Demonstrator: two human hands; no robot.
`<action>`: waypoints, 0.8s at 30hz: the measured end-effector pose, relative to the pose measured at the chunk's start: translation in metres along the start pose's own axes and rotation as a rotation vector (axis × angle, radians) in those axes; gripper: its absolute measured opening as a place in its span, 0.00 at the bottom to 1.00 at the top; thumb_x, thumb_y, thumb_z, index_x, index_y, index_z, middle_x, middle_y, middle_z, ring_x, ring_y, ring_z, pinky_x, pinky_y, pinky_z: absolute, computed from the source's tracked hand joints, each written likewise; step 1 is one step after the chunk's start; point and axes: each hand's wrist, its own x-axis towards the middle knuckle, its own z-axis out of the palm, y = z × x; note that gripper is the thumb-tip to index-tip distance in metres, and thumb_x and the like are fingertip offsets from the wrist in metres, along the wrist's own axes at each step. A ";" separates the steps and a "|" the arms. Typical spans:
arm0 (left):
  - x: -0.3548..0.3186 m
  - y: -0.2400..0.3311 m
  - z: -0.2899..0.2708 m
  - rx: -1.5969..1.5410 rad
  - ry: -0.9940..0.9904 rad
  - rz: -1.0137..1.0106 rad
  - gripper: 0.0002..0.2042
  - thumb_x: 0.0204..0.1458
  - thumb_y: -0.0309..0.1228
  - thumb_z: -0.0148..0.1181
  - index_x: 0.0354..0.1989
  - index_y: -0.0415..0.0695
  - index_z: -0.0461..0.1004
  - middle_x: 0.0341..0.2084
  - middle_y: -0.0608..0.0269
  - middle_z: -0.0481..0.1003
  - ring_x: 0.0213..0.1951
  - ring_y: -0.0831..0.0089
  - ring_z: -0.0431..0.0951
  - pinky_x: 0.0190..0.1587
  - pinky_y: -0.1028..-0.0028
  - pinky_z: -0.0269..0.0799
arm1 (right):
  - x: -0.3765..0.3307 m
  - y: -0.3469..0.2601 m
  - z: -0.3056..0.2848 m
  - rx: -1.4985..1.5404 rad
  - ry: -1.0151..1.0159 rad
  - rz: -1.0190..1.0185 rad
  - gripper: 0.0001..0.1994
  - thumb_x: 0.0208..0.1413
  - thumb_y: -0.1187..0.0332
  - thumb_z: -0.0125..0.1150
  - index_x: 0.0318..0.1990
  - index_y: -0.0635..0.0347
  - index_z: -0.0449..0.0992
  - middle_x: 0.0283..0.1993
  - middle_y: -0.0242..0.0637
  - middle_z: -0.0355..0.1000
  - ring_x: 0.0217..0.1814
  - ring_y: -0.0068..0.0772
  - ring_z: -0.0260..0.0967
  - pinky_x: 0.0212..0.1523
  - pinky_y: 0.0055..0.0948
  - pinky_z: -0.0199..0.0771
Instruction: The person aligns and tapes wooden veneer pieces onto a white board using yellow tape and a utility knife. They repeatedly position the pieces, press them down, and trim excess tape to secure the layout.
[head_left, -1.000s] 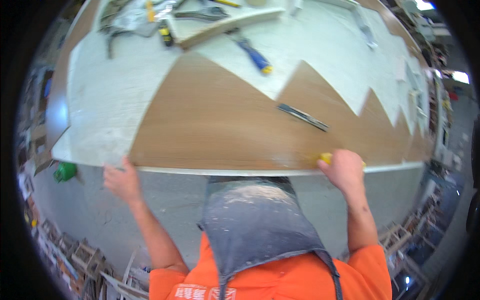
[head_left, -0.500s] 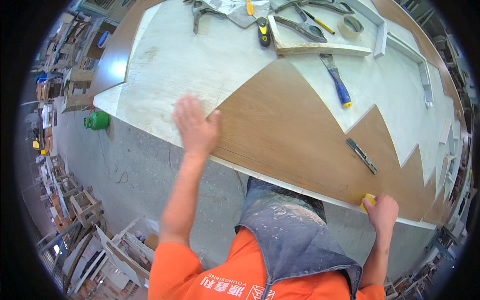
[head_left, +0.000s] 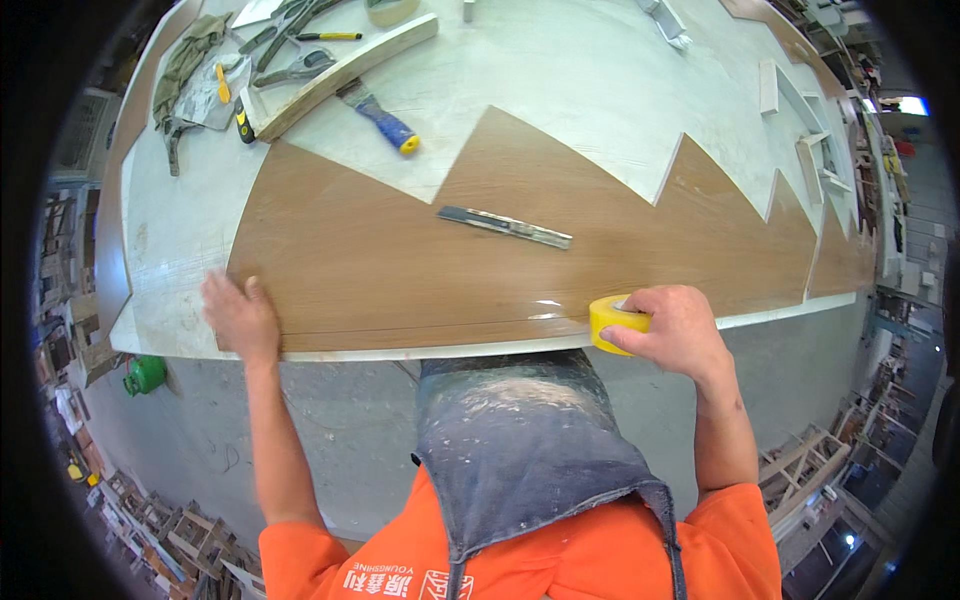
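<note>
Yellow tape roll [head_left: 604, 323] in its curled grip, the right hand [head_left: 677, 326] angles inward; the left hand [head_left: 240, 318] spreads wide at the left end of the brown panel [head_left: 400, 265].

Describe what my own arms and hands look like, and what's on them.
Both your left hand and right hand are gloveless, with bare forearms and no watch visible. Plain, bright orange short sleeves cover your upper arms. The left hand is blurred, so small details there are unclear.
</note>
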 end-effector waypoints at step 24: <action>-0.040 0.249 -0.065 -0.103 -0.151 0.046 0.28 0.67 0.40 0.54 0.69 0.34 0.64 0.69 0.38 0.64 0.71 0.42 0.61 0.73 0.48 0.53 | 0.024 0.147 0.007 0.613 -0.242 -0.482 0.28 0.53 0.40 0.67 0.37 0.63 0.83 0.33 0.51 0.78 0.37 0.51 0.77 0.39 0.44 0.75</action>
